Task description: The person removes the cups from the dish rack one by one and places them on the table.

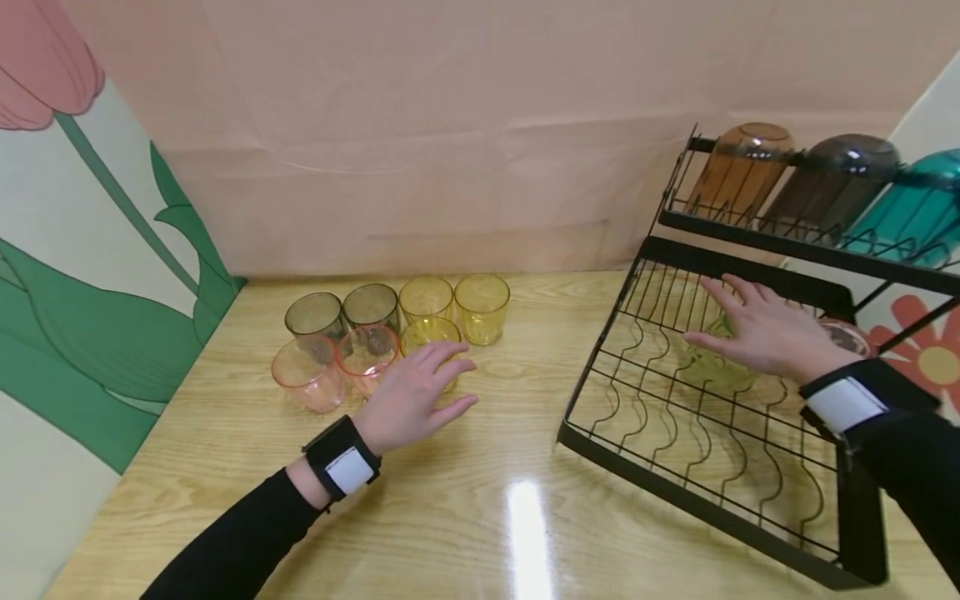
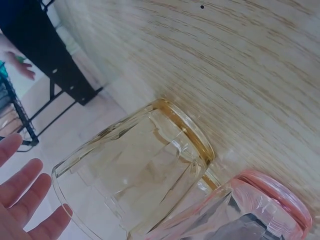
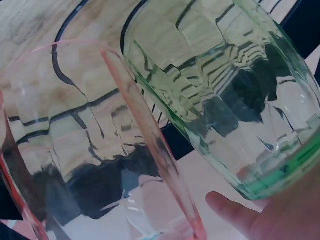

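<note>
My left hand (image 1: 416, 392) hovers with fingers loosely spread beside a yellow glass (image 1: 429, 332) at the front of the cluster. In the left wrist view its fingertips lie right at the rim of that yellow glass (image 2: 135, 170), which stands upright; a pink glass (image 2: 255, 205) is close beside it. My right hand (image 1: 768, 333), fingers extended, is over a pale green glass (image 1: 716, 362) on the rack's lower tier. The right wrist view shows this green glass (image 3: 225, 95) base up under the hand, next to an upturned pink glass (image 3: 95, 130).
The black wire rack (image 1: 720, 500) stands at right. On its upper tier sit upturned amber (image 1: 742, 171), dark grey (image 1: 836, 183) and teal (image 1: 915, 200) glasses. Grey glasses (image 1: 313, 315), more yellow glasses (image 1: 482, 310) and pink glasses (image 1: 309, 375) stand on the wooden table (image 1: 465, 517).
</note>
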Motion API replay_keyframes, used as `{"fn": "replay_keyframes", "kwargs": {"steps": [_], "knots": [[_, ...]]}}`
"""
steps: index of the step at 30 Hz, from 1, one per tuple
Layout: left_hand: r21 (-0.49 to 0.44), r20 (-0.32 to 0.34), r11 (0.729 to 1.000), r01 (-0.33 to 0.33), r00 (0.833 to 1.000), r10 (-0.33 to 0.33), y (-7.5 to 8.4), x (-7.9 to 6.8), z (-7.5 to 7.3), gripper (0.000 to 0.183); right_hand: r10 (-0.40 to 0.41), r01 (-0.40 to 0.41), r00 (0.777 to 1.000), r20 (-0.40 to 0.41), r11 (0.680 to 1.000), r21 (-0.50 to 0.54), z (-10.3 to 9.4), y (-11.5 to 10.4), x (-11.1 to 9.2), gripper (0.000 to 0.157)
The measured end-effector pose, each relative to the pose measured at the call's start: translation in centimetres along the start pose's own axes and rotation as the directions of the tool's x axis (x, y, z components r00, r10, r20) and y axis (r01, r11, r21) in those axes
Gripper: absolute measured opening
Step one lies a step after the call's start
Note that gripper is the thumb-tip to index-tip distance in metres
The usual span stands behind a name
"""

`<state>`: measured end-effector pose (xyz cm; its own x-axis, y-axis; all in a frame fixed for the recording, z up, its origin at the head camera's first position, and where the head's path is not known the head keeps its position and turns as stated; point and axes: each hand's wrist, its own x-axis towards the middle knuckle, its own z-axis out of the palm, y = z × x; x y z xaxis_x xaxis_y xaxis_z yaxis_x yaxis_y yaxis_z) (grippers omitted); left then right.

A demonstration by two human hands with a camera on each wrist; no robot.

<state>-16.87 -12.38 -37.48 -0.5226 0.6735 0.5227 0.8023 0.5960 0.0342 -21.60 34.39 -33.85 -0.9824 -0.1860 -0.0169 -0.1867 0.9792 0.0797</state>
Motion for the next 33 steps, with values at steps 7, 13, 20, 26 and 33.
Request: {"fn": "replay_keyframes", "kwargs": {"steps": [7,13,20,26,33], "knots": [[0.0,-0.001,1.0,-0.002,1.0,0.002,0.0,0.0,0.1,0.04,0.009,-0.009,0.999,0.039,1.0,0.018,0.3,0.1,0.4,0.097],[-0.012,0.003,1.0,-0.005,1.0,0.005,0.2,0.0,0.0,0.04,-0.031,0.03,0.999,-0.019,0.999,-0.041,0.7,0.3,0.6,0.091],[-0.022,-0.002,1.0,0.001,1.0,-0.001,0.5,0.0,-0.3,0.04,-0.064,0.058,0.993,-0.1,0.996,-0.066,1.1,0.5,0.7,0.078],[-0.027,-0.008,1.0,0.001,1.0,-0.001,0.6,-0.1,-0.2,0.041,-0.063,0.056,0.987,-0.149,0.997,-0.048,1.3,0.6,0.7,0.071],[-0.047,-0.015,0.999,0.006,1.0,-0.007,0.6,-0.3,-0.1,0.041,-0.068,0.061,0.989,-0.128,0.997,-0.057,1.1,0.5,0.8,0.072]]}}
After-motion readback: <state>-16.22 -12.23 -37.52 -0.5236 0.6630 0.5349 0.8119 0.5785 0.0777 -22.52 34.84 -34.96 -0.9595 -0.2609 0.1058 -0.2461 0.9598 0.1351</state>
